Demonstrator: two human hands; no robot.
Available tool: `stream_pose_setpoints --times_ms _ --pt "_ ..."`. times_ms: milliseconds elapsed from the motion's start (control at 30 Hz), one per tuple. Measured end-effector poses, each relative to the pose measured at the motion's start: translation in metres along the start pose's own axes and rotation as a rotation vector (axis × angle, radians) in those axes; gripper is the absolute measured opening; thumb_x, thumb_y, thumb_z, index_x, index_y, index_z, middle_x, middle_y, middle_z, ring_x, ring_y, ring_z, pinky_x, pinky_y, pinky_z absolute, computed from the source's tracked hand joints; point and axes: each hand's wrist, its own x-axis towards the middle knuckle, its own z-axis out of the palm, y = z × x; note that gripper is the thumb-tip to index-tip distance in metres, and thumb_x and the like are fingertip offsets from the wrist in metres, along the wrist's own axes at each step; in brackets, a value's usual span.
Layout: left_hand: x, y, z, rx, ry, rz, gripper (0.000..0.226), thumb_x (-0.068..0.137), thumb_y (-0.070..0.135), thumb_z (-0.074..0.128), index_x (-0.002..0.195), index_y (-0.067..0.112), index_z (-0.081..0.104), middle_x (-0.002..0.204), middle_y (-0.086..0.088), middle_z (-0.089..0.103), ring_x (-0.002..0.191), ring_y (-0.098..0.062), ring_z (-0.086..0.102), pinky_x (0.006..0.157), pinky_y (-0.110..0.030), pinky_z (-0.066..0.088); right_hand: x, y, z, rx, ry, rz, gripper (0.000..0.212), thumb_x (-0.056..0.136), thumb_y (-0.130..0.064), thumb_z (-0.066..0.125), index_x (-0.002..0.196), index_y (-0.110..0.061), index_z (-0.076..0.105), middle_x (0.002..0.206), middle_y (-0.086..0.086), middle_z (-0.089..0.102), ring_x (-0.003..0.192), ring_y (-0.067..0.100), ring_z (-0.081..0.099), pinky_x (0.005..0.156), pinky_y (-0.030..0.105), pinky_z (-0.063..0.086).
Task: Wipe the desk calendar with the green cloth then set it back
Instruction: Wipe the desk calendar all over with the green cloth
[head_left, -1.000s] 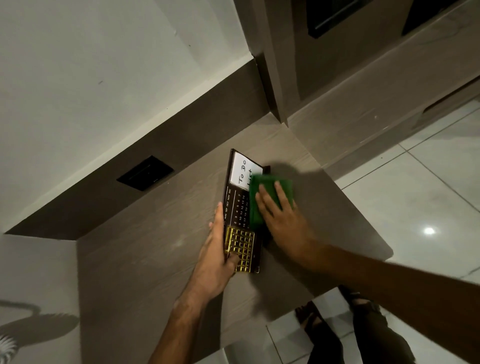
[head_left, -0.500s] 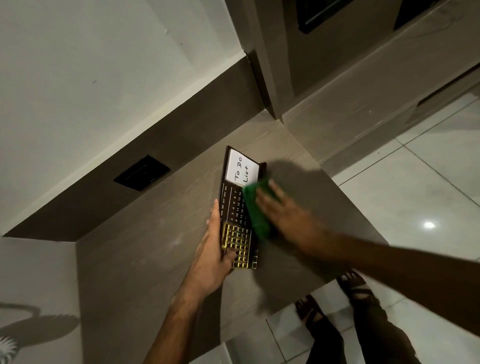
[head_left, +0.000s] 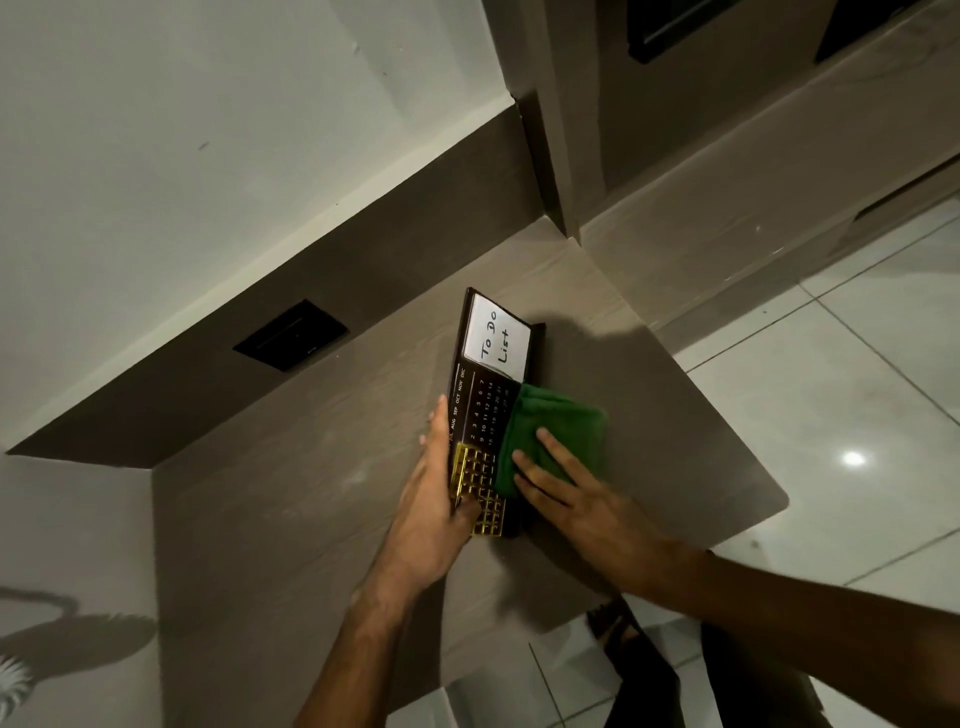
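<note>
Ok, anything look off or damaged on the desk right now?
Nothing stands out. The desk calendar sits skewed to the desk edge, but the left hand grips its side while the right hand presses the green cloth on its face. No spill or damage shows.

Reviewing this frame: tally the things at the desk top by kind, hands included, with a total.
1 dark brown desk calendar with gold grid, gripped by the left hand
1 folded green cloth, pressed against it by the right hand
2 hands
Total: 4
</note>
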Motion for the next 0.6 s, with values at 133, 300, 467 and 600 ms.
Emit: stream_pose_setpoints --times_ms 133,300,467,600 --pt "-0.001 0.002 -0.001 -0.007 -0.004 0.004 0.111 0.093 -0.002 0.06 0.155 0.046 -0.017 0.173 0.006 0.009 0.16 -0.024 0.016 0.122 -0.066 0.029 0.045 0.052 -0.034 0.054 0.098 0.091 0.077 0.074 0.013 0.046 0.146 -0.009 0.034 0.156 0.011 0.025 0.143 0.038 0.015 0.088 0.054 0.053" --pt "-0.002 0.002 -0.001 -0.025 -0.001 0.002 0.111 0.092 -0.003 0.06 0.155 0.045 -0.018 0.173 0.007 0.008 0.16 -0.022 0.017 0.123 -0.065 0.03 0.062 0.059 -0.047 0.037 0.145 0.175 0.08 0.07 0.006 0.071 0.143 -0.011 0.043 0.15 0.017 0.04 0.141 0.035 0.029 0.107 0.051 0.038" --pt "-0.001 0.002 -0.002 -0.017 -0.014 0.007 0.111 0.093 -0.001 0.062 0.155 0.046 -0.019 0.173 0.005 0.009 0.159 -0.027 0.021 0.118 -0.066 0.037 -0.011 -0.014 -0.007 0.061 -0.007 -0.079 0.073 0.072 -0.011 0.059 0.143 -0.016 0.039 0.151 0.011 0.038 0.142 0.033 0.024 0.081 0.042 0.056" --pt "-0.001 0.002 -0.002 -0.01 -0.012 0.002 0.111 0.093 -0.003 0.06 0.154 0.048 -0.018 0.173 0.007 0.006 0.16 -0.027 0.016 0.119 -0.067 0.036 0.031 0.034 -0.031 0.039 0.052 0.095 0.071 0.086 0.006 0.051 0.15 -0.011 0.026 0.158 0.019 0.013 0.144 0.039 -0.003 0.102 0.054 0.043"
